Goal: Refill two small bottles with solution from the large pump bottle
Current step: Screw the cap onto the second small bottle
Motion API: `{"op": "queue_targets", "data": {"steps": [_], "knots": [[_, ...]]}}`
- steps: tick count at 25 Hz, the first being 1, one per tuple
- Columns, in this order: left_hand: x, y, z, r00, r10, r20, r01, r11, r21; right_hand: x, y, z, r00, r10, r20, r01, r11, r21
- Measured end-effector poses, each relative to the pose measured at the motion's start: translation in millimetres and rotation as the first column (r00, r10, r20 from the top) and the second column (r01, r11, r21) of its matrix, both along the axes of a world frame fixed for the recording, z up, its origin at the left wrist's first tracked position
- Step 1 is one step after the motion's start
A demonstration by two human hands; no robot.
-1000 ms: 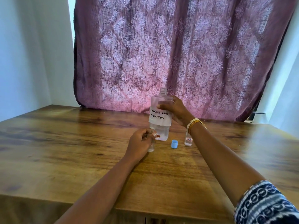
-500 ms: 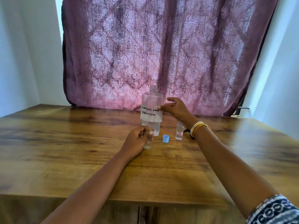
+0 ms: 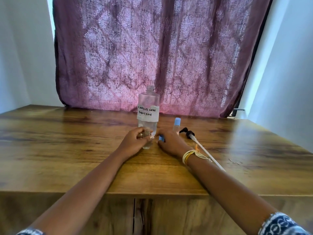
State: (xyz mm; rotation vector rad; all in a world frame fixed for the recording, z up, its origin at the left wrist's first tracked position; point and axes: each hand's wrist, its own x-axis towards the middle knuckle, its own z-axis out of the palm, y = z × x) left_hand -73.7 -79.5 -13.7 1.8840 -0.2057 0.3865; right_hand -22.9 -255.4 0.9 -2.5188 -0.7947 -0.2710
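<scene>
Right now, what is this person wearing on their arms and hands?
Both forearms are bare. The right wrist has a bundle of thin yellow and gold bangles with an orange thread tied on. Dark blue sleeves with a white pattern show at the upper arms. No gloves; I can't make out rings.

One piece of writing can be read — a white paper label (image 3: pixel 148 113) wrapped round the middle of the large clear bottle (image 3: pixel 149 109), which stands uncapped near the centre of the wooden table. Black hand-lettered capitals run in two lines: the upper reads "CONTACT LENS" (its first word is smudged toward the end), the lower "SOLUTION". The small blue-capped bottle (image 3: pixel 176 125) at about 3 o'clock of the large one shows no print that can be made out.
</scene>
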Motion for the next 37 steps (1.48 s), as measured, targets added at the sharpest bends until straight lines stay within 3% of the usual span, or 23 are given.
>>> {"op": "queue_targets", "data": {"steps": [5,7,14,19,26,30,32,35,37], "knots": [[1,0,1,1.000,-0.005,-0.026,0.004,0.999,-0.053,6,6,19,0.996,-0.022,-0.083,0.048,0.946,0.322],[2,0,2,1.000,-0.004,-0.016,0.002,0.996,-0.084,9,6,30,0.994,0.014,-0.112,0.028,0.929,0.368],[4,2,-1,1.000,0.007,-0.023,-0.009,0.998,-0.065,1,10,54,0.987,0.150,0.049,-0.154,0.985,0.074],[4,2,-1,1.000,0.016,-0.001,-0.016,0.999,-0.049,-3,17,67,0.969,0.222,0.110,-0.221,0.975,-0.021],[8,2,-1,1.000,0.029,0.005,-0.029,1.000,-0.012,-6,23,75,0.957,0.291,0.006,-0.290,0.955,-0.061],[7,3,-2,0.999,0.027,0.022,-0.027,1.000,-0.007,-3,30,76,0.980,0.197,0.024,-0.195,0.979,-0.059],[7,4,-3,0.999,0.028,0.024,-0.028,1.000,-0.013,-4,34,74,0.996,0.070,0.061,-0.068,0.997,-0.034],[7,3,-2,0.999,0.037,0.029,-0.037,0.999,-0.001,-11,38,61,0.986,-0.090,0.139,0.107,0.987,-0.119],[6,2,0,0.999,0.025,0.024,-0.025,1.000,-0.003,-11,38,55,0.998,-0.014,-0.054,0.015,0.999,0.031]]}}
